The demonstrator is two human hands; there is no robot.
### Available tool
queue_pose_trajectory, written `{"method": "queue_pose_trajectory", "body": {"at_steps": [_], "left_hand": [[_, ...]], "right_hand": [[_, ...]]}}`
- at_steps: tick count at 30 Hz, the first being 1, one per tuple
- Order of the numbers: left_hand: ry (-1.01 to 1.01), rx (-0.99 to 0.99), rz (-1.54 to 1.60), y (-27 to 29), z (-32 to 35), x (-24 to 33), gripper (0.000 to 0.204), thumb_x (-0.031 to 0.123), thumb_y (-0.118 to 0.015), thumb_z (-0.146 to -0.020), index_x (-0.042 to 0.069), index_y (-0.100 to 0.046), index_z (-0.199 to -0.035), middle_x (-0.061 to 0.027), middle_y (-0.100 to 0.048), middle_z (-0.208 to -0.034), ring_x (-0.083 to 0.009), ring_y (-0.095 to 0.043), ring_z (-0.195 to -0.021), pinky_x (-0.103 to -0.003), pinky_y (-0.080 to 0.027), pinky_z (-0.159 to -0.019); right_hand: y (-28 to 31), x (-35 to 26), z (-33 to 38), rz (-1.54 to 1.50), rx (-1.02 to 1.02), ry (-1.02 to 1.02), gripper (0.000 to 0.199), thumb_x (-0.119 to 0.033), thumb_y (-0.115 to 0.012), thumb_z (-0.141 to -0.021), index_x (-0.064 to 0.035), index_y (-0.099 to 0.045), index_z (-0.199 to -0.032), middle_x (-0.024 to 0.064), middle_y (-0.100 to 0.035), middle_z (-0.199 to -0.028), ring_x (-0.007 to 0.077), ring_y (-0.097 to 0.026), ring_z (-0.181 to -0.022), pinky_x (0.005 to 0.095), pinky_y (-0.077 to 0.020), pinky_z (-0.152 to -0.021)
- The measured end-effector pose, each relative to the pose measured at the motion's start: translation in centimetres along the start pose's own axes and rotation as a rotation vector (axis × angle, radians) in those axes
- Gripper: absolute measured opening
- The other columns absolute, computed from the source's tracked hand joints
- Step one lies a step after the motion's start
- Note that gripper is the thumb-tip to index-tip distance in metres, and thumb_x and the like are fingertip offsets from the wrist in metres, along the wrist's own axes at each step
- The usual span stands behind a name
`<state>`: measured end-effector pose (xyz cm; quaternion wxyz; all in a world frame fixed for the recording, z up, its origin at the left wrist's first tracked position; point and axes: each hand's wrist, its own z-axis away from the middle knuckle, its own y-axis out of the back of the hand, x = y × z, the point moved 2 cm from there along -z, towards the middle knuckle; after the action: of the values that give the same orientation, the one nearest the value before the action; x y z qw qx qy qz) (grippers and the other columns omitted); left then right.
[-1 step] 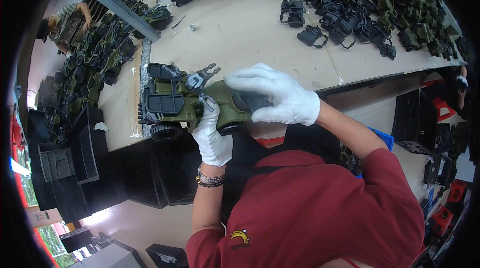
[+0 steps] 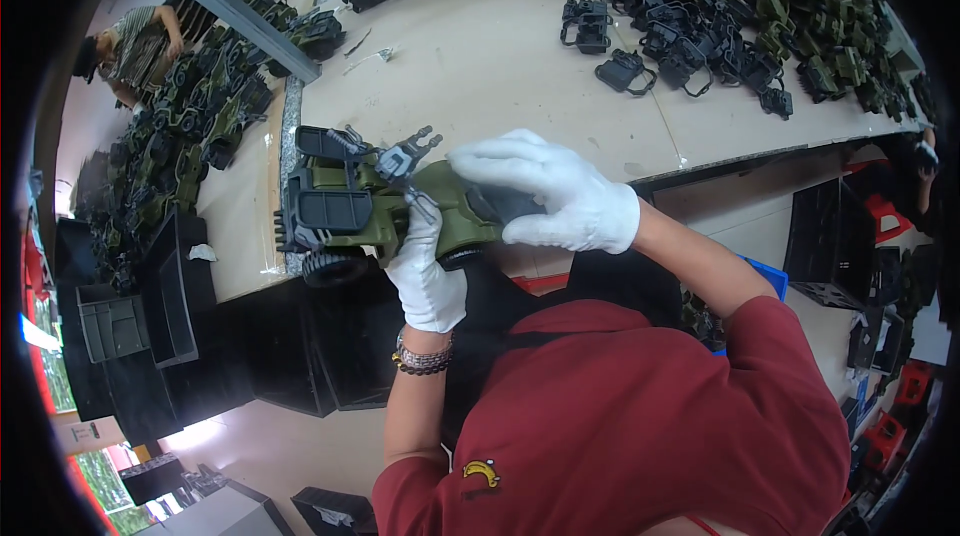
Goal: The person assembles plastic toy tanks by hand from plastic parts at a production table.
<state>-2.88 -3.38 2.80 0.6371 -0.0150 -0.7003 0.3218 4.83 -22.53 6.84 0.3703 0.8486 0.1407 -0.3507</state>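
Observation:
An olive-green toy quad bike (image 2: 452, 201) with dark grey racks and black wheels is held over the table's near edge. My white-gloved left hand (image 2: 430, 281) grips its near side from below, the thumb beside a grey handlebar-like piece (image 2: 398, 161) at the middle of the toy. My gloved right hand (image 2: 565, 196) is closed around the toy's right end, fingers over the top and thumb beneath, with a dark grey part (image 2: 500, 204) between them. How that part joins the body is hidden by the right hand.
Black frame-like parts (image 2: 625, 71) lie on the table (image 2: 480, 56) at the far right, before heaped green toy bodies (image 2: 840, 26). More toys (image 2: 190, 111) fill a left-hand table, where another person (image 2: 145, 46) works. A black bin (image 2: 175, 286) sits left; a metal post (image 2: 225, 6) rises behind it.
The grey handlebar-like piece has shifted very slightly to the right. Both hands stay almost where they were.

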Motion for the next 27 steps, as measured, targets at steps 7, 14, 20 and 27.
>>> {"method": "queue_pose_trajectory", "body": {"at_steps": [7, 14, 20, 27], "left_hand": [[-0.230, -0.034, -0.109, -2.1, 1.1, 0.7, 0.038, 0.003, -0.070, -0.092, 0.003, -0.058, -0.128, -0.0038, -0.063, -0.121, -0.0124, -0.061, -0.105, -0.030, -0.052, -0.092], [0.423, -0.116, 0.499, -5.9, 0.4, 2.0, 0.058, 0.049, -0.053, -0.101, 0.007, -0.051, -0.139, -0.0122, -0.054, -0.139, -0.0268, -0.051, -0.129, -0.045, -0.042, -0.107], [0.391, -0.003, 0.253, -7.0, 2.2, 0.3, 0.057, 0.045, -0.054, -0.100, 0.004, -0.048, -0.139, -0.0130, -0.057, -0.133, -0.0256, -0.054, -0.125, -0.038, -0.044, -0.105], [0.090, -0.175, -0.532, -6.3, 0.0, 1.4, 0.065, 0.003, -0.083, -0.070, 0.000, -0.054, -0.128, -0.0110, -0.064, -0.123, -0.0231, -0.064, -0.112, -0.033, -0.050, -0.097]], "right_hand": [[0.2, 0.1, 0.5, 0.103, 0.056, 0.214, 0.066, -0.025, -0.062, -0.091, 0.0005, -0.041, -0.148, 0.0227, -0.043, -0.150, 0.0437, -0.049, -0.121, 0.0487, -0.0398, -0.105], [0.6, -3.1, -1.5, 0.318, 0.218, 0.151, 0.100, -0.069, -0.069, -0.070, -0.0070, -0.047, -0.145, 0.0250, -0.039, -0.150, 0.0460, -0.047, -0.123, 0.0513, -0.0418, -0.101], [-0.3, -2.0, -2.1, 0.349, 0.574, 0.224, 0.063, -0.046, -0.083, -0.057, -0.0125, -0.068, -0.109, 0.0139, -0.058, -0.121, 0.0343, -0.058, -0.100, 0.0455, -0.0471, -0.079], [0.7, -0.5, -3.4, 0.320, 0.419, 0.113, 0.062, -0.051, -0.078, -0.066, -0.0120, -0.064, -0.112, 0.0101, -0.059, -0.119, 0.0317, -0.058, -0.102, 0.0440, -0.0481, -0.083]]}}
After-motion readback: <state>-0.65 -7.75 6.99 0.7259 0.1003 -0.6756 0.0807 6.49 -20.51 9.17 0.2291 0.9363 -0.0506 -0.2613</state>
